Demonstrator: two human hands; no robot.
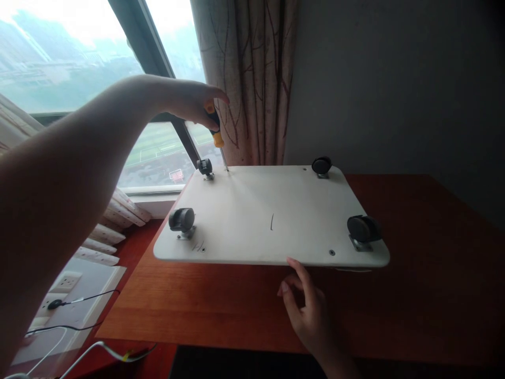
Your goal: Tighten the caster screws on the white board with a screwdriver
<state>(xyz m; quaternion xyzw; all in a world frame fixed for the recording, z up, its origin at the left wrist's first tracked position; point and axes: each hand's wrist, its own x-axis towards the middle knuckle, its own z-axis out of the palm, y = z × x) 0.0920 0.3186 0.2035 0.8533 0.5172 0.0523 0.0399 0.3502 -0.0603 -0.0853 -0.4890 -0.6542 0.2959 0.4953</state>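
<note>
My left hand (197, 105) is wrapped round the yellow and black handle of a screwdriver (218, 139). Its shaft slants down to a screw hole near the far left corner of a white board (252, 210) with rounded corners. At the board's corners stand black casters, one at near left (182, 220), one at far left (204, 167), one at far right (322, 166) and one at near right (363, 229). My right hand (310, 308) is at the near edge, index fingertip at the rim, the other fingers loosely bent and holding nothing visible.
The board lies on a reddish-brown wooden table (221, 300). A patterned curtain (252, 79) hangs behind it beside a window (158, 152). At lower left, cables (90, 347) run near a wall socket (67, 282). A grey wall (394, 95) rises at the back right.
</note>
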